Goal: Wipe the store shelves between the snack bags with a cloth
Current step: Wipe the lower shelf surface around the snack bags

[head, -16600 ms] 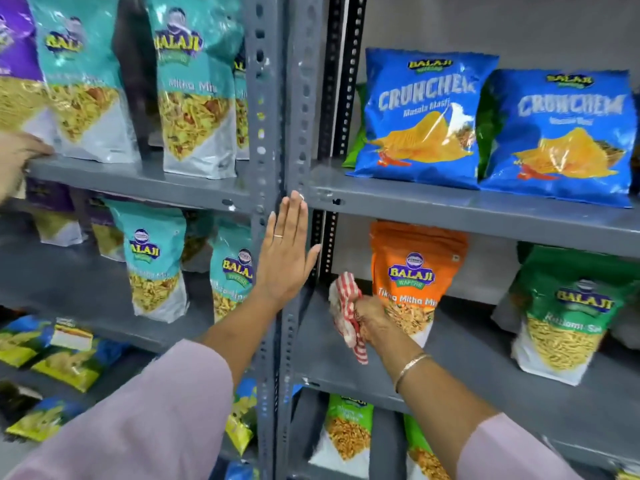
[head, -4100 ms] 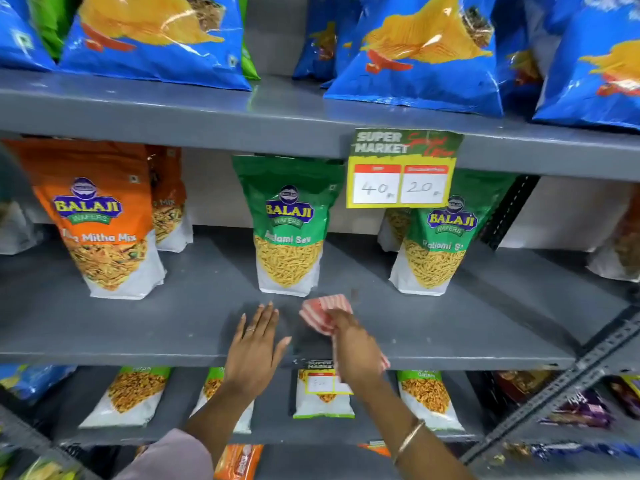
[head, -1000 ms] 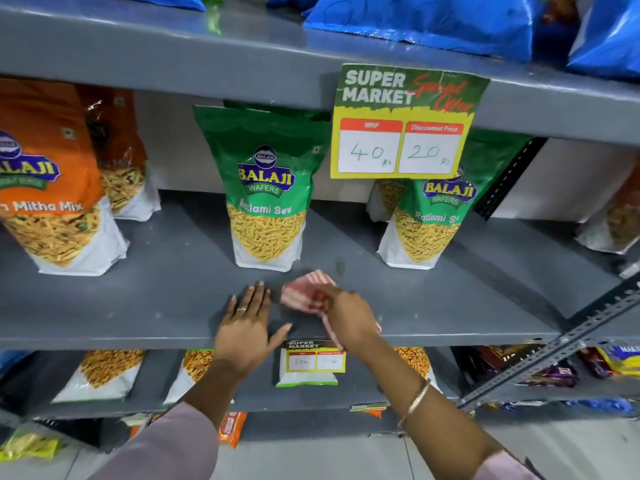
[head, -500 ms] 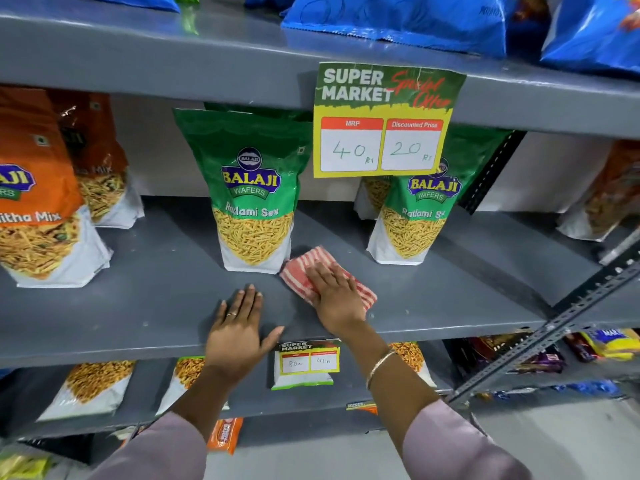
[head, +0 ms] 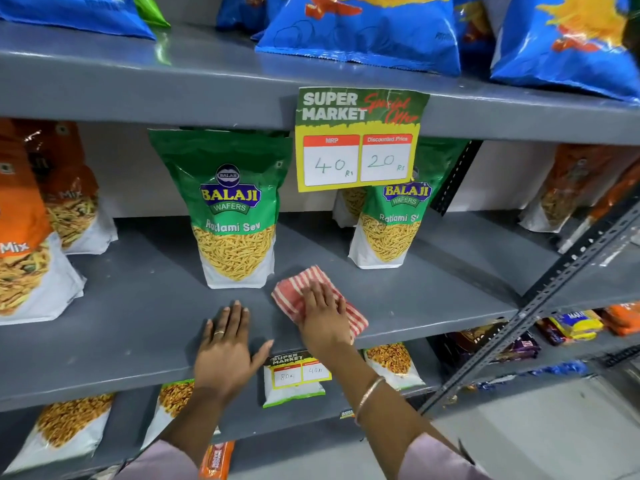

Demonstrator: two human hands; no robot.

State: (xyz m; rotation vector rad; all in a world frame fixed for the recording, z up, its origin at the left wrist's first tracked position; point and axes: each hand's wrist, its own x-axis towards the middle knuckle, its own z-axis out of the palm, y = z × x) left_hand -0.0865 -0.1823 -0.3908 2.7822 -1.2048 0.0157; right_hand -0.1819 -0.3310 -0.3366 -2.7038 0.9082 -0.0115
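A: Start nearest. What is each hand doing around the red-and-white striped cotton cloth (head: 320,303)?

B: The left hand (head: 227,351) lies flat on the front edge of the grey metal shelf (head: 138,317), just left of the cloth, fingers spread, gripping nothing. I judge it is a brace. The right hand (head: 323,317) presses palm-down on the cloth itself, fingers extended and close together on top of it, not pinching it.

A: And the cloth sits where?

B: Flat on the shelf near its front edge. Just behind it and to its left stands the green Ratlami Sev pouch with a clear window (head: 230,209); behind and to its right, a second green pouch (head: 391,223), set further back.

A: So how should the wipe go?

B: I'd keep the palm flat so the whole cloth bears down, then push back through the gap between the two pouches, steering clear of their bases. They look light and would probably tip if nudged.

A: Anything above?

B: The yellow-and-green paper price tag (head: 358,140) hangs from the shelf above the cloth; a raised wrist could catch it.
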